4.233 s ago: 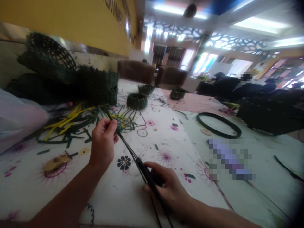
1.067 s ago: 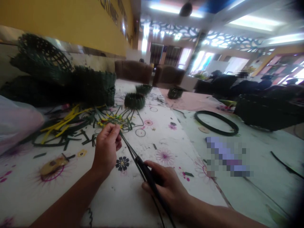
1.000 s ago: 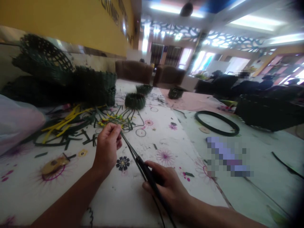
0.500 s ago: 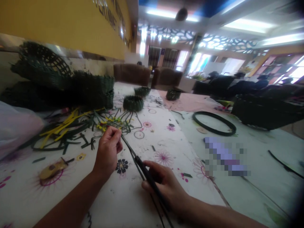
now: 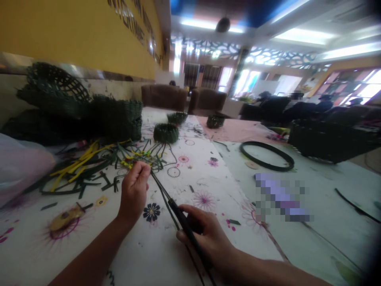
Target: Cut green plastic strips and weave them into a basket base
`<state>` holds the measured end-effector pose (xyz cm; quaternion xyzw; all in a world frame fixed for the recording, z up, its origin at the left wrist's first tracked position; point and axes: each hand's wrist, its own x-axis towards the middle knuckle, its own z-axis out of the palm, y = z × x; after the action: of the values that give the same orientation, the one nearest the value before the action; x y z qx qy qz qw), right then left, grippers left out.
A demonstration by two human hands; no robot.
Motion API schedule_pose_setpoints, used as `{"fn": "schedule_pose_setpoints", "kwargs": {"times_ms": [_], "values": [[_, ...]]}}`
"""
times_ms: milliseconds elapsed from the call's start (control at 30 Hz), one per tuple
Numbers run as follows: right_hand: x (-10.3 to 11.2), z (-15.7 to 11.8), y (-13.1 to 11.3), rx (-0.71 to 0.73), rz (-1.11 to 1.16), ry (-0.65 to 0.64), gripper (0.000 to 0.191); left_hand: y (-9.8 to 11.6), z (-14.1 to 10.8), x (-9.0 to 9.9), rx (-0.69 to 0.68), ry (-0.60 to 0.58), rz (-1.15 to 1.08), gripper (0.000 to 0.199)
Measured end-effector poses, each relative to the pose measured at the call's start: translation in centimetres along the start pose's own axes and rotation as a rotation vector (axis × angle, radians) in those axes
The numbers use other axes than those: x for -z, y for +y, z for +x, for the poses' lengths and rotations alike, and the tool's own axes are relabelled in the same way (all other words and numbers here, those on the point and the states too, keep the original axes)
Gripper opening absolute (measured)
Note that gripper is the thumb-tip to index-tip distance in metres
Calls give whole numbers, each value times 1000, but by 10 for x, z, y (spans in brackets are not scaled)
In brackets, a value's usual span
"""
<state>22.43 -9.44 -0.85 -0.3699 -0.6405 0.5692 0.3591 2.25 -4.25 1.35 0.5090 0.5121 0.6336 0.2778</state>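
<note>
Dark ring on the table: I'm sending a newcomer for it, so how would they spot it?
On the right, find the table's pale-green surface. There, left of the big dark basket-like form, lies the dark ring. Unlike that solid-looking neighbour, it's an open hoop.

This looks like a craft workshop in a large hall: dark woven baskets [image 5: 119,117] and cut strips [image 5: 77,169] lie on the worktop [image 5: 149,254], with brown chairs [image 5: 163,97], ceiling lamps [image 5: 305,35] and wall lettering [image 5: 131,24] around.

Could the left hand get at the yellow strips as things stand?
Probably yes: only low green scraps appear between the left hand and the yellow strips, though its fingers pinch a dark strip.
</note>
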Motion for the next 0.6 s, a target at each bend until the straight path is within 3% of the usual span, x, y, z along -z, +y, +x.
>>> {"fn": "schedule_pose_setpoints", "kwargs": {"times_ms": [200,433,600], "values": [[1,4,1,-3,48,-2,28,2,-2,-3,10,-14,11,31],[6,7,-6,7,-1,6,29,9,1,-2,50,-123,-61,23],[6,7,-3,21,-60,21,30,5,2,-2,52,-102,-88,23]]}}
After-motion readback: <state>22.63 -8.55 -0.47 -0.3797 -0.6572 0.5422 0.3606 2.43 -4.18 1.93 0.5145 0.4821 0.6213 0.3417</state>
